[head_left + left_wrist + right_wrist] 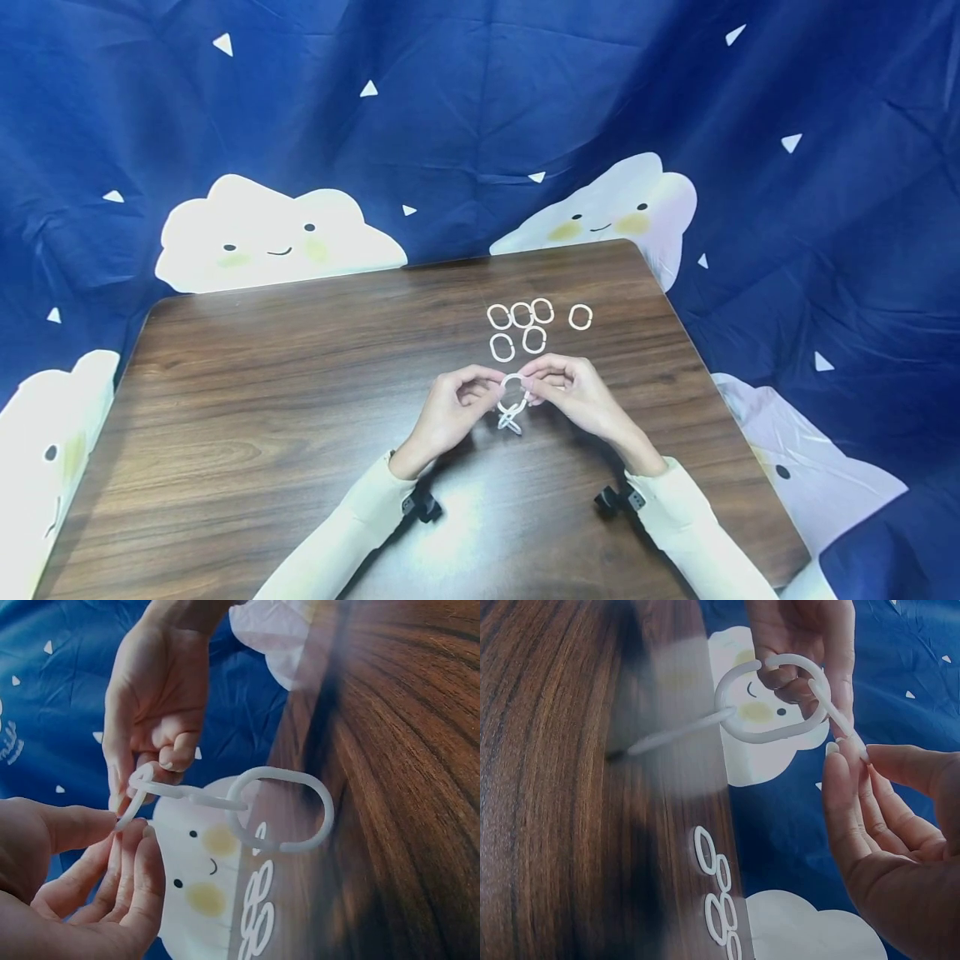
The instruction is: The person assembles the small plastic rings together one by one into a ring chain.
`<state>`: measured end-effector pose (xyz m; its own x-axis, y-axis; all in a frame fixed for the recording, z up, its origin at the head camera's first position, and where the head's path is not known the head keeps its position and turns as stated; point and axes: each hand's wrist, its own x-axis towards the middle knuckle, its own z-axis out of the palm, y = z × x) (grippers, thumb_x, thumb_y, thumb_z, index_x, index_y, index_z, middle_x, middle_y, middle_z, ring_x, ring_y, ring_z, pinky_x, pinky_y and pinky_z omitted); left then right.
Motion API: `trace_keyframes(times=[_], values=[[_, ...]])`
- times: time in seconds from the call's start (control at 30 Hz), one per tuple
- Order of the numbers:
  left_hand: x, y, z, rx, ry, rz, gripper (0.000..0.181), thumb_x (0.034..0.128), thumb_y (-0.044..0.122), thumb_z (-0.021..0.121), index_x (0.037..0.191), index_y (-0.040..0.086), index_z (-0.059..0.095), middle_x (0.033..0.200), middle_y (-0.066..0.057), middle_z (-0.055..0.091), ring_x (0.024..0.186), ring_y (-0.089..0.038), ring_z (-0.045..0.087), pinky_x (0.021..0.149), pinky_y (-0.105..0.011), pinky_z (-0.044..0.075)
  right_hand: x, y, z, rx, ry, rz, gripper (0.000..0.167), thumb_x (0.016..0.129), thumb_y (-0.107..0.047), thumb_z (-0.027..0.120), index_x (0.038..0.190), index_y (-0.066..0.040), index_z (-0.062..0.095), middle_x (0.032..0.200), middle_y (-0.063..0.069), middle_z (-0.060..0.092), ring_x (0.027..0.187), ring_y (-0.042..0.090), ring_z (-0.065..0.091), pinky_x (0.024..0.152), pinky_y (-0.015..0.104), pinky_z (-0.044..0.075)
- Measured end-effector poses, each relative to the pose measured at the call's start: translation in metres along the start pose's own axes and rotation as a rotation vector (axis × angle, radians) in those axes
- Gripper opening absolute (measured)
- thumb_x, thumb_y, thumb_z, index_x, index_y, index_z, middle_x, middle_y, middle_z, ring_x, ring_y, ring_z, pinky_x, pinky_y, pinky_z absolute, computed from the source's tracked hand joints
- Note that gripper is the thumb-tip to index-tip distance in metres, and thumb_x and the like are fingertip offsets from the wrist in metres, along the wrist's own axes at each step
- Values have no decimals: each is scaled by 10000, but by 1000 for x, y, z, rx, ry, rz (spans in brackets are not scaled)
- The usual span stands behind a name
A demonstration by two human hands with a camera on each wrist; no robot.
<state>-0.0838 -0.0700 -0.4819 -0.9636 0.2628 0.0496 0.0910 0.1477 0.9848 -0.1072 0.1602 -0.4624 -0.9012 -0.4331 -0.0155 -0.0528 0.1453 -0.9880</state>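
Note:
Above the table, a white plastic ring-shaped link [513, 377] is pinched from both sides. My left hand [450, 408] grips its left side between thumb and fingers; my right hand [588, 400] pinches the right side likewise. Through this link passes a second white link [769, 736], which hangs toward me. A third oval link [328, 817] dangles from that one, making a short chain. The middle link shows a small gap in its rim in the right wrist view. Fingertips cover parts of the held link.
Several loose white links [492, 347] lie in a cluster on the brown wooden table [300, 400] just beyond my hands. One more link [571, 317] lies apart to their right. A blue cloth [450, 125] with clouds hangs behind the table's far edge.

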Motion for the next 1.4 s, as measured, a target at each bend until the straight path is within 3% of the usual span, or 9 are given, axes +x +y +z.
trace_keyframes(times=[0.17, 0.4, 0.6, 0.73, 0.97, 1.13, 1.23, 1.4], values=[[0, 0, 1, -16, -13, -12, 247, 956, 125, 753, 1158, -15, 730, 999, -214, 772, 872, -320, 764, 739, -241, 660, 0, 1, 0, 0, -10, 8, 249, 990, -46, 684, 1166, 129, 672, 969, 79, 778, 788, 95, 750, 759, 298, 673], [-1, -1, 1, -17, -16, -28, 240, 953, 86, 742, 1147, -50, 706, 994, -216, 765, 882, -349, 753, 724, -191, 638, 2, 1, -1, -7, -42, -4, 205, 991, -39, 678, 1157, 81, 689, 967, 159, 761, 793, 105, 751, 758, 303, 675], [-1, -3, 2, -40, -8, -14, 219, 956, 69, 731, 1136, -51, 699, 1003, -291, 744, 882, -417, 743, 693, -163, 618, 3, 0, -4, -20, -64, 0, 220, 1010, -55, 655, 1174, 91, 677, 927, 72, 763, 796, 163, 760, 757, 362, 682], [-2, -2, 2, -38, 5, -8, 169, 950, 59, 733, 1109, 5, 713, 1003, -290, 743, 876, -428, 740, 687, -157, 616, 6, 1, -8, -37, -63, 23, 241, 1032, -94, 637, 1184, 88, 677, 971, 177, 767, 825, 228, 769, 764, 409, 683], [-4, -4, 1, -22, 16, -6, 163, 944, 58, 737, 1099, 16, 710, 976, -206, 760, 814, -233, 740, 687, -164, 617, 15, 9, -24, -83, -54, 55, 277, 1047, -118, 619, 1212, 101, 654, 1172, 364, 695, 854, 141, 758, 771, 424, 686], [-4, -4, 0, -30, 21, -4, 201, 941, 58, 741, 1108, -42, 692, 970, -207, 755, 774, -96, 706, 676, -144, 602, 22, 19, -37, -85, -26, 79, 297, 1046, -101, 615, 1230, 131, 627, 1220, 420, 653, 880, 225, 772, 757, 392, 687], [-5, -3, 0, -39, 23, 0, 213, 937, 51, 742, 1109, -60, 684, 968, -216, 753, 770, -84, 706, 675, -140, 600, 27, 27, -44, -93, 8, 86, 295, 1036, -83, 629, 1229, 139, 625, 1209, 419, 658, 882, 275, 773, 733, 368, 685], [-6, -2, 1, -55, 31, 1, 187, 930, 29, 743, 1091, -44, 684, 965, -226, 752, 786, -159, 733, 685, -155, 615, 35, 38, -53, -128, 55, 106, 294, 1009, -81, 675, 1216, 125, 640, 1155, 401, 676, 871, 263, 769, 736, 425, 686]])
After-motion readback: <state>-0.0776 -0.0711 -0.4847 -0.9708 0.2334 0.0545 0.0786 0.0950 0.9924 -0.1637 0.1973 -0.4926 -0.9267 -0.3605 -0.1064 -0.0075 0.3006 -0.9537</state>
